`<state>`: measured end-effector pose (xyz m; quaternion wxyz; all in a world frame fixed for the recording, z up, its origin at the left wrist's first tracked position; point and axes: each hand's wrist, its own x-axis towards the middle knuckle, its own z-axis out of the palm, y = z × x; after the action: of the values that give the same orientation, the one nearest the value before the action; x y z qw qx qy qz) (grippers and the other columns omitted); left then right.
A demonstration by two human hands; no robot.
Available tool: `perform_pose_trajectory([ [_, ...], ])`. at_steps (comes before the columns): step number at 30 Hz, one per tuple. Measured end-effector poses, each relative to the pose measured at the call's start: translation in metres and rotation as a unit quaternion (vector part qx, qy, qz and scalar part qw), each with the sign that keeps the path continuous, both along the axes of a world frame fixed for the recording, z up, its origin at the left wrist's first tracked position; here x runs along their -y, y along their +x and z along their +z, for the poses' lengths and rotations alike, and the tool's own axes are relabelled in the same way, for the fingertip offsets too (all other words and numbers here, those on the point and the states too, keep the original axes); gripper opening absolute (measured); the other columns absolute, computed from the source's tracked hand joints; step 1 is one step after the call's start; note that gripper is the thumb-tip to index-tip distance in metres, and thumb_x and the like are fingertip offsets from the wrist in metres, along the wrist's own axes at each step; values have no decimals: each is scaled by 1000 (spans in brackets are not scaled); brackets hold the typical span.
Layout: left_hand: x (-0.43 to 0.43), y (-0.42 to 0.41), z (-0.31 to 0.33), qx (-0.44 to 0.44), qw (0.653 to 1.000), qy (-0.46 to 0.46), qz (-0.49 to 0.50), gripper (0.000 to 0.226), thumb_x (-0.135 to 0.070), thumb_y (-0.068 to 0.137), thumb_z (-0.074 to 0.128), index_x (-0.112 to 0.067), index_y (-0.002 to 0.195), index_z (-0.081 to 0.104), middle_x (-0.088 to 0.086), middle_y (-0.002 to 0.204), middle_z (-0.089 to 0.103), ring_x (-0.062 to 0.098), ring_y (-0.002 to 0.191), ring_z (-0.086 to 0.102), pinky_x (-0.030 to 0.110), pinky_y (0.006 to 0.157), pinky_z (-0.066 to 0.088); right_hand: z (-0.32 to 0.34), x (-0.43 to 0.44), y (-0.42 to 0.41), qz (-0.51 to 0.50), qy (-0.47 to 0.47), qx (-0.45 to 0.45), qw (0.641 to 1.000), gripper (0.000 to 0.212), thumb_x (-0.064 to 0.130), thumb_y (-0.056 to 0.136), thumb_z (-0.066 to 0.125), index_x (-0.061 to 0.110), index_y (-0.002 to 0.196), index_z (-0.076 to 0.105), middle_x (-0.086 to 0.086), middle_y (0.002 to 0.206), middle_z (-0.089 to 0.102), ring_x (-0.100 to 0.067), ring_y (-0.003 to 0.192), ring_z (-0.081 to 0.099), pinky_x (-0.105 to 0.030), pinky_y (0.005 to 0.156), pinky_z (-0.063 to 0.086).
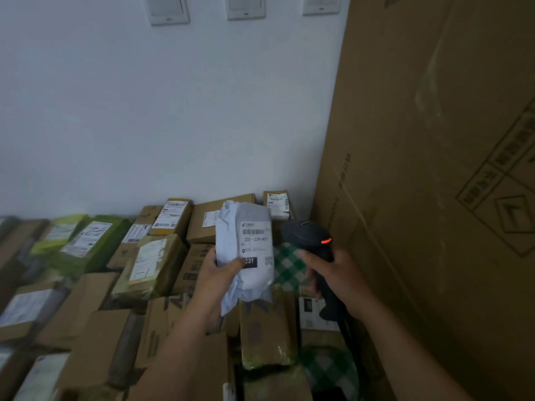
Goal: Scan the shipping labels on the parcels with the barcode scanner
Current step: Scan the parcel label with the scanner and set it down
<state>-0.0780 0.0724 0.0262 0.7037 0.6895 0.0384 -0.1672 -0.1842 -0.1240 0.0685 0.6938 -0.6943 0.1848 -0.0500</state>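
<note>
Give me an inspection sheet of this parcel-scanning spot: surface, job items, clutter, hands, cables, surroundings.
surface: not visible; stacked cardboard parcels cover it.
job's things: grey mailer held up, its shipping label facing the camera; black barcode scanner beside it on the right, orange light lit.
clutter: green-wrapped parcels at left; green checked fabric behind the scanner.
grippers: left hand holds the mailer, thumb on the label's lower part; right hand grips the scanner's handle.
cables: a dark cord seems to run down from the scanner's handle.
surroundings: white wall with three wall plates; tall cardboard carton at right.
</note>
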Motion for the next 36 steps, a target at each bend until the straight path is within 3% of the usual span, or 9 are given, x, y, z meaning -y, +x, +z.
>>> perform_pose_trajectory([
  [3, -15, 3, -8, 6, 999, -14, 43, 38, -5, 90, 68, -17, 124, 54, 3, 109, 68, 20, 89, 69, 27, 59, 59, 2, -3, -5, 27, 21, -22, 999, 26, 23, 92, 64, 3, 76, 56, -7, 52, 57, -18, 38, 51, -24, 40, 41],
  [6, -27, 3, -14, 5, 998, -9, 59, 44, -7, 88, 70, -15, 129, 55, 8, 122, 67, 28, 100, 69, 46, 81, 59, 5, -5, -9, 50, 41, -36, 997, 26, 24, 92, 64, 2, 82, 57, -12, 58, 59, -20, 39, 51, -25, 39, 41],
  [8, -31, 3, -19, 3, 998, -14, 65, 46, -7, 87, 71, -16, 130, 56, 8, 122, 67, 29, 102, 69, 51, 87, 57, 8, -6, -11, 72, 38, -42, 996, 26, 25, 92, 64, 2, 84, 56, -12, 60, 61, -19, 40, 52, -25, 40, 42],
  [15, -35, 3, -22, 11, 998, -9, 63, 43, -4, 88, 69, -14, 127, 55, 6, 114, 67, 22, 94, 68, 33, 67, 57, 19, -8, -13, 106, 4, -59, 993, 28, 29, 92, 63, 2, 84, 58, -9, 59, 62, -18, 43, 53, -26, 43, 44],
  [32, -27, -1, -16, 7, 998, -27, 55, 43, -7, 86, 72, -18, 125, 55, 7, 118, 68, 29, 99, 69, 43, 76, 60, 17, -10, -7, 109, 1, -35, 993, 24, 27, 92, 64, 4, 92, 58, -13, 64, 64, -23, 46, 58, -28, 43, 46],
  [34, -19, -7, -10, 7, 998, -36, 50, 42, -6, 86, 71, -18, 123, 55, 6, 114, 68, 27, 96, 69, 37, 69, 60, 17, -12, -2, 85, 24, -21, 996, 20, 23, 91, 64, 3, 93, 60, -18, 68, 67, -25, 55, 65, -30, 49, 53],
  [36, -8, -13, -6, 1, 998, -49, 38, 38, -7, 86, 72, -17, 119, 57, 7, 113, 69, 27, 96, 70, 41, 74, 61, 13, -14, 4, 61, 17, -4, 998, 17, 23, 90, 66, 7, 95, 65, -21, 81, 71, -26, 74, 70, -32, 68, 58],
])
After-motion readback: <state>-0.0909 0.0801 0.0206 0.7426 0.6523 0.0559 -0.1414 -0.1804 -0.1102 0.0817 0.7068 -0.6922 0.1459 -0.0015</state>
